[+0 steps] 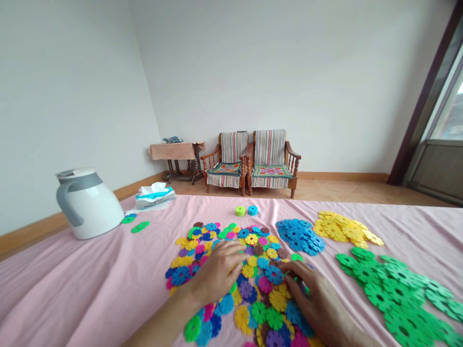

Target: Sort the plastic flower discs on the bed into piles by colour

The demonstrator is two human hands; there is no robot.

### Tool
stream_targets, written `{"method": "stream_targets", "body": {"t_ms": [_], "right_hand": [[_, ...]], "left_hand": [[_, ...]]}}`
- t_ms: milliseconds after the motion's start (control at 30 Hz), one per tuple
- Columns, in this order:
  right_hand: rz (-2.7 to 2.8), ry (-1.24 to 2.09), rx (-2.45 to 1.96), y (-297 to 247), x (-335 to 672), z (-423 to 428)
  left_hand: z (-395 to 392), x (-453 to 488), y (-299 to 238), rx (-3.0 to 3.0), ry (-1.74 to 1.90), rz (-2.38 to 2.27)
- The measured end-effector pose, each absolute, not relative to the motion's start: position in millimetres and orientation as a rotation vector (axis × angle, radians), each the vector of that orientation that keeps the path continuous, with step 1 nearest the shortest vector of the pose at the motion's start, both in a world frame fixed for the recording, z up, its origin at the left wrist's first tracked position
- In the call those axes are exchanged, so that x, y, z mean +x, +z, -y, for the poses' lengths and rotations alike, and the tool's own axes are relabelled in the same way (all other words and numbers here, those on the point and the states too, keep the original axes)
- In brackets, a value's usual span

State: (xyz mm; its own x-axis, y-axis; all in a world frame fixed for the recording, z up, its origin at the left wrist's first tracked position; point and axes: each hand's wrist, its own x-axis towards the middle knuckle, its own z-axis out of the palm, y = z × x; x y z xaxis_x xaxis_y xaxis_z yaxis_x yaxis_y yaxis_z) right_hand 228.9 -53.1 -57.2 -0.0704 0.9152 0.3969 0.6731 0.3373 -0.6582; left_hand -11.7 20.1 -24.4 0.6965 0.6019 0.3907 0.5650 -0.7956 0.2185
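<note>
A mixed pile of notched plastic discs (pixel 247 289) in many colours is spread in front of me on a pink cloth. My left hand (pixel 224 264) rests over the pile's left-middle part, fingers reaching right with the thumb apart, and no disc shows in it. On the right side of the pile, my right hand (pixel 307 284) has its thumb and forefinger apart beside a blue disc (pixel 274 274). The undersides of both hands are hidden. To the right lie sorted heaps of blue discs (pixel 299 235), yellow discs (pixel 342 227) and green discs (pixel 383 284).
Two small stacks, a lime-green one (pixel 239 211) and a blue one (pixel 252 210), stand beyond the pile. A few green discs (pixel 140 227) lie left, near a white jug (pixel 96 207) and a tissue box (pixel 155 196). Two wooden armchairs (pixel 271 149) stand by the wall.
</note>
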Motion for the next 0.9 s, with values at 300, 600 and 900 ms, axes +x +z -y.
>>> {"method": "stream_targets", "body": {"t_ms": [300,600,900], "right_hand": [[1.704,0.381,-1.441,-52,235,50],[1.728,0.367,-1.491,-56,238,48],[1.723,0.375,-1.475,-63,239,44]], "left_hand": [[-29,-18,-30,2.769,0.724,-1.188],[-17,-16,-13,2.799,0.426,-0.894],[-29,-4,-25,2.706,0.679,-1.202]]}}
